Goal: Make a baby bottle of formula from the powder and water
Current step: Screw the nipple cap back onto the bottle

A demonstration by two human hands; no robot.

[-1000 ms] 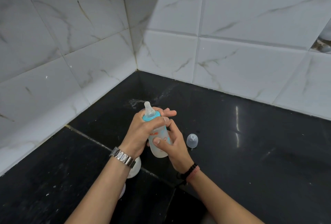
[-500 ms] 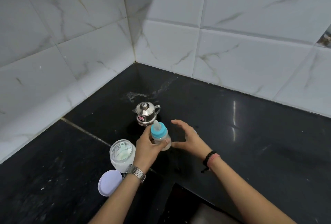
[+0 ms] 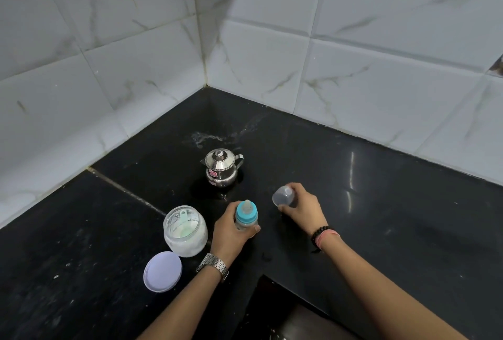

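Blue-collared, the baby bottle (image 3: 246, 216) stands upright near the front edge of the dark surface (image 3: 381, 203), the left hand (image 3: 231, 231) wrapped round its body. The right hand (image 3: 302, 206), just beside it, pinches the clear cap (image 3: 283, 196), mouth tipped sideways. Capping looks to be the step: turn the cap mouth-down, centre it over the teat, press straight while the left hand steadies. The open powder jar (image 3: 185, 231) sits close by the left wrist; a careless elbow could knock it.

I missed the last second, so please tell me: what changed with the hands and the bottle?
The right hand let go of the bottle, moved right and picked up the clear cap. The left hand lowered the bottle towards the counter, still holding it.
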